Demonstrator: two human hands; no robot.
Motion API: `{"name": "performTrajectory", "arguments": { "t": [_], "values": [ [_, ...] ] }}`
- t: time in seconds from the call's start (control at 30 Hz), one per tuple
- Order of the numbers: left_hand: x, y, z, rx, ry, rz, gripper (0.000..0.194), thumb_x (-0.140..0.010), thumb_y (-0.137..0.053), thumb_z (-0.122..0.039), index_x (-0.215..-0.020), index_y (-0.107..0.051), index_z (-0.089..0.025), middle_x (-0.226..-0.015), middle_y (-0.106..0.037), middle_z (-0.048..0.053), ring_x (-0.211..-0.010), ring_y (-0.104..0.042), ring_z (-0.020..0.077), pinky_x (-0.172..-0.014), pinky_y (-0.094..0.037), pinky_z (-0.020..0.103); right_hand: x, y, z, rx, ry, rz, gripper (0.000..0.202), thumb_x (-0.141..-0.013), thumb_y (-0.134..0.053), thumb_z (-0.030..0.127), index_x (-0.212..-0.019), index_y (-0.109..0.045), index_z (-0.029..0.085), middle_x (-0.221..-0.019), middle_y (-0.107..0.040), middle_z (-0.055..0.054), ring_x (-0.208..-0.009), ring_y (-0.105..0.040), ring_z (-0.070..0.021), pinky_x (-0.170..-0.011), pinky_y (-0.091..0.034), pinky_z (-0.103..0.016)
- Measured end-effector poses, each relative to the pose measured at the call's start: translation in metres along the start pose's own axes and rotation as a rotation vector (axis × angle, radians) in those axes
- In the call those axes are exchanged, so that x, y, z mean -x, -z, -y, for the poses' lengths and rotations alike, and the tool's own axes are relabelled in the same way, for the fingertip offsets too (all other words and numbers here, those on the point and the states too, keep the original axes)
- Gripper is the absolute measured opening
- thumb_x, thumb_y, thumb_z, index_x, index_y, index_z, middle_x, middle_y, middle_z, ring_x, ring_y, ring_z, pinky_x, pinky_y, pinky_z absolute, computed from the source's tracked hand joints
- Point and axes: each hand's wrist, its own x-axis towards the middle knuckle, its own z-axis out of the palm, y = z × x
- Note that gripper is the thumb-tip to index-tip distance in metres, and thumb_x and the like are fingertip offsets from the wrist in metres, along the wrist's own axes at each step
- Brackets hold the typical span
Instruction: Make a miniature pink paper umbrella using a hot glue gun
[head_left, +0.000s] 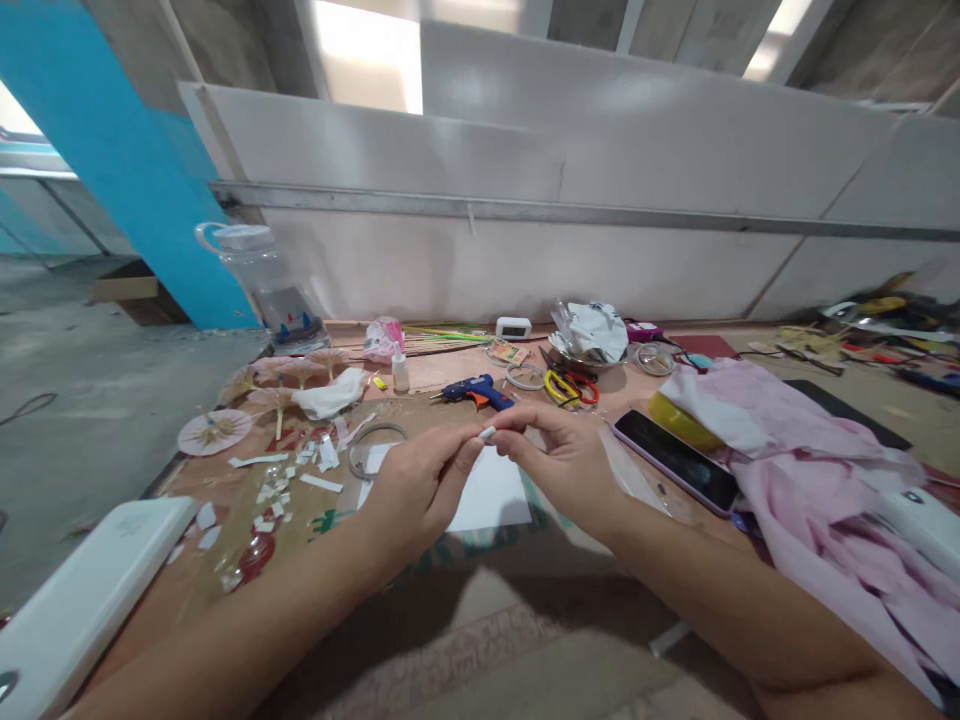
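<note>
Between the fingertips of both hands is a small white rolled piece [487,434], perhaps paper; its exact kind is too small to make out. My left hand [424,475] pinches it from the left, thumb and forefinger pressed together. From the right, my right hand [559,455] pinches it too. Below them lies a white sheet of paper [491,495], partly covered by the hands. Just behind the hands rests a blue glue gun [476,390] with an orange trigger. A grey wire ring [360,460] lies left of my left hand.
Small paper parasols [215,432] and paper scraps [322,483] lie on the left. A small glue bottle [400,372] and scissors [570,388] stand or lie behind. On the right are a phone [675,460] and pink cloth [795,480]. A plastic jug [270,285] stands back left.
</note>
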Motion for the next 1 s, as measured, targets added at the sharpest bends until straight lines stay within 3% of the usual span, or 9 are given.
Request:
{"name": "performTrajectory", "arguments": {
  "t": [0.1, 0.3, 0.63, 0.87, 1.0],
  "values": [
    [-0.0005, 0.0005, -0.0019, 0.038, 0.076, 0.049, 0.027, -0.104, -0.043, -0.024, -0.095, -0.068, -0.018, -0.062, -0.062, -0.003, -0.052, -0.055, 0.0108, -0.056, -0.045, 0.021, -0.0015, 0.0006, 0.0039, -0.059, -0.055, -0.002, 0.008, -0.086, -0.073, 0.025, -0.081, -0.075, 0.020, -0.072, -0.073, -0.001, -0.066, -0.066, -0.0128, -0.062, -0.054, -0.024],
    [0.0002, -0.0008, -0.0031, 0.256, 0.253, 0.028, 0.018, -0.103, -0.047, -0.031, -0.098, -0.059, -0.019, -0.063, -0.058, -0.006, -0.052, -0.053, 0.0090, -0.048, -0.040, 0.018, -0.0013, 0.0023, 0.0064, -0.067, -0.013, -0.029, 0.006, -0.085, -0.071, 0.020, -0.081, -0.075, 0.020, -0.073, -0.074, 0.000, -0.067, -0.065, -0.0115, -0.064, -0.054, -0.023],
    [-0.0035, 0.0024, -0.0049, 0.151, 0.112, 0.026, 0.030, -0.103, -0.043, -0.021, -0.076, -0.056, -0.019, -0.063, -0.056, -0.005, -0.056, -0.052, 0.0077, -0.056, -0.040, 0.018, -0.0012, 0.0040, 0.0067, -0.056, 0.059, 0.006, 0.010, -0.088, -0.073, 0.016, -0.089, -0.080, 0.023, -0.085, -0.080, -0.001, -0.077, -0.073, -0.0128, -0.066, -0.057, -0.021],
    [-0.0007, 0.0012, -0.0061, 0.135, 0.086, 0.029, 0.017, -0.101, -0.050, -0.023, -0.100, -0.066, -0.018, -0.071, -0.065, -0.005, -0.056, -0.054, 0.0075, -0.053, -0.039, 0.018, -0.0007, 0.0053, 0.0072, -0.043, 0.058, 0.005, 0.007, -0.088, -0.073, 0.019, -0.087, -0.079, 0.022, -0.084, -0.080, -0.001, -0.076, -0.073, -0.0135, -0.065, -0.057, -0.022],
    [-0.0010, 0.0012, -0.0079, 0.135, 0.075, 0.037, 0.022, -0.101, -0.047, -0.021, -0.090, -0.066, -0.018, -0.063, -0.059, -0.006, -0.053, -0.052, 0.0074, -0.052, -0.037, 0.018, -0.0005, 0.0052, 0.0071, -0.021, 0.074, 0.001, 0.007, -0.088, -0.074, 0.020, -0.083, -0.077, 0.022, -0.078, -0.078, 0.000, -0.071, -0.071, -0.0127, -0.060, -0.055, -0.021]
  ]
}}
